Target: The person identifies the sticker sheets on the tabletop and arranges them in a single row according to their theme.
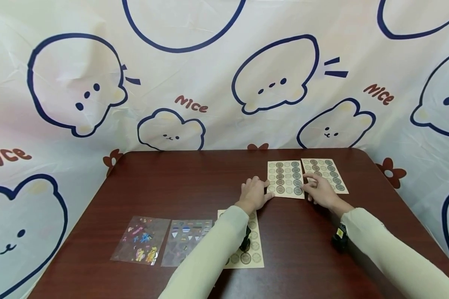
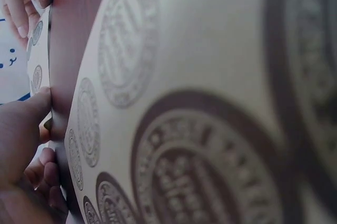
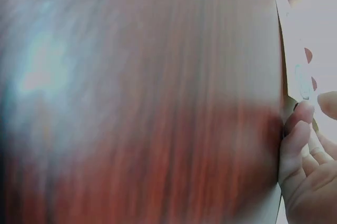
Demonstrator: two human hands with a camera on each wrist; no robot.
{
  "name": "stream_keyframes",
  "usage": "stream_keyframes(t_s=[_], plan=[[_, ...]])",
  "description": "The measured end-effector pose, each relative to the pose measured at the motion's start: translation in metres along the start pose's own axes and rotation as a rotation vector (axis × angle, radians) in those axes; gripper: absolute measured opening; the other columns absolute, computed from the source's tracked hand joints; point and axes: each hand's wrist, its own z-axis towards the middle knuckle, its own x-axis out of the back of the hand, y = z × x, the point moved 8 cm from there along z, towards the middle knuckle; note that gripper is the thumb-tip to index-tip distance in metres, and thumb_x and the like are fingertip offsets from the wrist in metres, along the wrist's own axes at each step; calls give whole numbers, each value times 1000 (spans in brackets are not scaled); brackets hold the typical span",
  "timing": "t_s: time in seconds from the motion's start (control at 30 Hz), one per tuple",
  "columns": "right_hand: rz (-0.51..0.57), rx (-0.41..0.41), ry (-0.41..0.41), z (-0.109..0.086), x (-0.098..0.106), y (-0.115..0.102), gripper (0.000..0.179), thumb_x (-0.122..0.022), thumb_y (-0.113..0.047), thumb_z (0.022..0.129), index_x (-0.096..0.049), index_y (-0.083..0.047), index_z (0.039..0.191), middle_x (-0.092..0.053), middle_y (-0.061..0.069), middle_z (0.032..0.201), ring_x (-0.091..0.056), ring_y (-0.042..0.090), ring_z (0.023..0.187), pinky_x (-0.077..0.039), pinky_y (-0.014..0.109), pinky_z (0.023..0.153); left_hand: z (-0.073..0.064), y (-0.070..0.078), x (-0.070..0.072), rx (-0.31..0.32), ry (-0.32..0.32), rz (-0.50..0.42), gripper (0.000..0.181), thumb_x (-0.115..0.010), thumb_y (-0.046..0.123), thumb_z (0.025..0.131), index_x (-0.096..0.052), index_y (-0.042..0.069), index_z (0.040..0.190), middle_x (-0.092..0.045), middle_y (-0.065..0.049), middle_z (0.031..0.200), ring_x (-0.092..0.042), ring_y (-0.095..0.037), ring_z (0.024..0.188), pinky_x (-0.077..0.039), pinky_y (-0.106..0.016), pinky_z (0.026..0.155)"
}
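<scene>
Label sheet (image 1: pixel 285 172) observed on the table (image 1: pixel 295 245), toward its far side, bearing rows of round labels. Left hand (image 1: pixel 252 193) is at the label sheet's near left corner; thumb and forefinger pinch that corner. Right hand (image 1: pixel 323 193) is at its near right edge, thumb and forefinger drawn narrow, pinching the edge. Second label sheet (image 1: pixel 334 174) lies just right of it. Third label sheet (image 1: pixel 256 249) lies nearer the wearer and left of it, partly covered by the left sleeve (image 1: pixel 209 245). Farther left are two clear sheets (image 1: pixel 140 236) of small stickers, side by side
</scene>
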Motion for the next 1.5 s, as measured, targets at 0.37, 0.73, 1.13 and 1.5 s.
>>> stream_keyframes(t_s=[0.37, 0.73, 1.13, 1.5], plan=[[87, -26, 31, 0, -2, -4, 45, -50, -11, 105, -35, -1, 146, -61, -2, 67, -55, 13, 55, -49, 31, 51, -2, -2, 2, -47, -19, -87, 59, -65, 53, 94, -54, 29, 147, -58, -3, 135, -53, -23, 111, -39, -36, 86], [267, -60, 9, -2, -4, -10, 50, -50, -14, 105, -30, -1, 149, -59, -7, 69, -54, 6, 57, -50, 24, 54, -3, -6, 5, -4, -40, -272, 62, -41, 54, 104, -45, 16, 153, -51, -9, 149, -47, -30, 136, -37, -49, 109], [209, -45, -27, -7, -8, -14, 48, -50, -14, 105, -33, -4, 148, -61, -6, 69, -54, 8, 58, -49, 25, 54, -3, -22, 11, 31, 165, -656, 42, -57, 17, 97, -63, 13, 138, -57, 8, 63, -43, -7, 54, -35, -48, 116], [199, -15, -41, -14, -3, -19, 49, -52, -13, 103, -34, -2, 147, -56, -5, 64, -53, 10, 57, -47, 27, 52, -1, -22, 12, 80, -24, -946, 45, -65, 18, 97, -59, 0, 138, -69, -9, 80, -59, -17, 71, -47, -28, 72]])
